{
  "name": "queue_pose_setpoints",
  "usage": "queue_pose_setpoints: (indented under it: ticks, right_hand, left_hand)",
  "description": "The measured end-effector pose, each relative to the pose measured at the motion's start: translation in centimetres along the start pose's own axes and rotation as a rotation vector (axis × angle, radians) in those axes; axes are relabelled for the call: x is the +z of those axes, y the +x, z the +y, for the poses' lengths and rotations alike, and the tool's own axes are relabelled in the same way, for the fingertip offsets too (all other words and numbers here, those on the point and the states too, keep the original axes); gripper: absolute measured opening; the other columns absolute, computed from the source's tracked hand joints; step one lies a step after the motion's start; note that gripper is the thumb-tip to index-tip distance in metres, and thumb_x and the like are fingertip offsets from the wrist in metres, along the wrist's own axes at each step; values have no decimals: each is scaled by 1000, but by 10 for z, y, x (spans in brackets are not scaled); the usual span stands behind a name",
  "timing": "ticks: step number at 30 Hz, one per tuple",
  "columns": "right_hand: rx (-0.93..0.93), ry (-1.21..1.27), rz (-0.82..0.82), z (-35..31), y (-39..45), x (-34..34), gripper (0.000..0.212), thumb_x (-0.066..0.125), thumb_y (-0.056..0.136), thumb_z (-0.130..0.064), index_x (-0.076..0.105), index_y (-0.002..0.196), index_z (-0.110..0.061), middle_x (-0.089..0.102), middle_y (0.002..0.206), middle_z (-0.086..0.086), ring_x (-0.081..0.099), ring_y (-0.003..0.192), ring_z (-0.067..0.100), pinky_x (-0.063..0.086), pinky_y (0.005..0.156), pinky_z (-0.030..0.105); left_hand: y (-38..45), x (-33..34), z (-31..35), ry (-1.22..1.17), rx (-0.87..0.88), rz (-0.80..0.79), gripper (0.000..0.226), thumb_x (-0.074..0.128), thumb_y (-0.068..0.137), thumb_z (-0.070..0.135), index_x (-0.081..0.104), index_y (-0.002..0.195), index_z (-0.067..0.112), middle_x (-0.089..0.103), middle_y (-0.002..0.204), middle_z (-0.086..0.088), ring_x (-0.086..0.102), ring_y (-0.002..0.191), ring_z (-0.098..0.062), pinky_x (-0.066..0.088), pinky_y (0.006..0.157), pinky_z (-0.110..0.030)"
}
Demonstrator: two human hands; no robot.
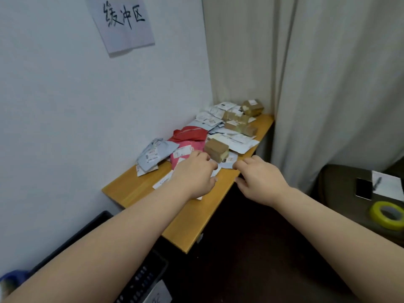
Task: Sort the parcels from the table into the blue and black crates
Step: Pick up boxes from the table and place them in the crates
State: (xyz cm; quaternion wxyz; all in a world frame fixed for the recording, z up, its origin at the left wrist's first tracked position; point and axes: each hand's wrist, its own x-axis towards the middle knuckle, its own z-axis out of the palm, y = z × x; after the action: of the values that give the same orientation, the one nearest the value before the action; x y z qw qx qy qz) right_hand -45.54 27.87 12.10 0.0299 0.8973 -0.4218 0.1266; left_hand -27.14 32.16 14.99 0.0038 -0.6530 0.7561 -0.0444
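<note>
Parcels [218, 132] lie heaped along the far half of a wooden table [135, 189] pushed into the corner, against the white wall [65, 106] on one side and near a pale curtain [328, 84] at the end. Nearest the person sits a pink bag [185, 149] with a red bag [189, 133] just behind it, a bundle of grey mailers [155, 153] to their left by the wall, and a small brown box [216, 149] to their right. More white mailers and brown boxes [242, 122] are piled toward the curtain.

Both bare arms reach over the table's near edge. Left hand [194, 173] rests over the flat white mailers [228, 160] in front of the pink bag, fingers bent down onto them; whether it actually pinches one I cannot tell, since the fingertips are hidden. Right hand [259, 178] is at the table's front edge just beside the left, fingers curled, the tips touching the edge of a white mailer; a firm hold cannot be made out either.

Black crate [140, 278] stands on the floor below the table's near end, under the left forearm, with a scrap of blue crate [15, 276] at the bottom left corner. Handwritten paper sign [123, 22] hangs on the wall. At right, a dark side table [341, 186] carries a phone [364, 189], a sheet of paper [388, 185] and a yellow tape roll [388, 215]
</note>
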Motion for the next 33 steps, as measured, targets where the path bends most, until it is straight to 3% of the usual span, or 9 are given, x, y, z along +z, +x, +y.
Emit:
queue_pose_setpoints:
  ticks: [4, 12, 20, 24, 29, 33]
  right_hand:
    - [37, 45, -28, 36, 11, 13, 33, 47, 95, -35, 50, 124, -19, 55, 117, 0, 46, 111, 21, 49, 76, 34]
    - [107, 84, -30, 122, 78, 47, 37, 46, 96, -40, 50, 127, -21, 57, 119, -1, 46, 113, 20, 50, 82, 37]
    - [173, 111, -161, 239, 190, 106, 41, 47, 96, -42, 49, 130, -19, 55, 124, 1, 45, 118, 21, 49, 89, 39]
    - [198, 123, -183, 297, 244, 122, 41, 49, 95, -42, 49, 130, -21, 55, 124, 1, 47, 117, 21, 49, 90, 37]
    - [242, 150, -248, 354, 296, 152, 38, 51, 95, -39, 50, 129, -20, 55, 121, 2, 46, 116, 22, 49, 90, 38]
    - [223, 181, -312, 389, 342, 185, 42, 50, 96, -37, 47, 134, -19, 54, 124, 3, 46, 117, 22, 47, 91, 34]
  left_hand:
    - [48, 9, 15, 15, 47, -43, 38, 48, 97, 42, 52, 131, 25, 49, 131, -3, 37, 127, -24, 46, 90, -38]
    - [176, 41, 16, -65, 84, 7, 44, 51, 95, 42, 49, 134, 22, 50, 129, -5, 35, 128, -25, 46, 95, -45]
    - [342, 112, -9, -112, 76, -128, 48, 51, 95, 43, 47, 135, 17, 48, 134, -8, 34, 130, -27, 39, 103, -42]
    - [418, 118, -14, -166, 60, -181, 47, 51, 96, 41, 43, 136, 18, 44, 136, -8, 30, 133, -27, 43, 100, -42]
    - [478, 130, -27, -384, -49, -170, 54, 52, 97, 40, 39, 144, 17, 42, 141, -9, 30, 135, -28, 36, 105, -41]
    - [529, 150, -39, -395, -120, -199, 54, 52, 96, 41, 40, 142, 17, 42, 139, -10, 33, 132, -29, 39, 103, -42]
